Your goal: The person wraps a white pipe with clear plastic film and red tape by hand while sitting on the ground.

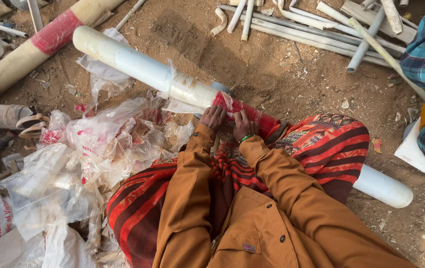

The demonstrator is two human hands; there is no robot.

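Both arms reach forward, hands side by side.
The left hand (pixel 213 117) and right hand (pixel 243 124) lie knuckles-up, fingers curled down in a grip, nearly touching; elbows bent, forearms converging from the torso.

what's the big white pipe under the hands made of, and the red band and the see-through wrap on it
White pipe: likely plastic such as PVC, smooth, dusty satin surface. Red band by the left hand and right hand: seemingly thin glossy film or tape, wrinkled. Clear wrap: thin plastic film, crinkled with shiny highlights.
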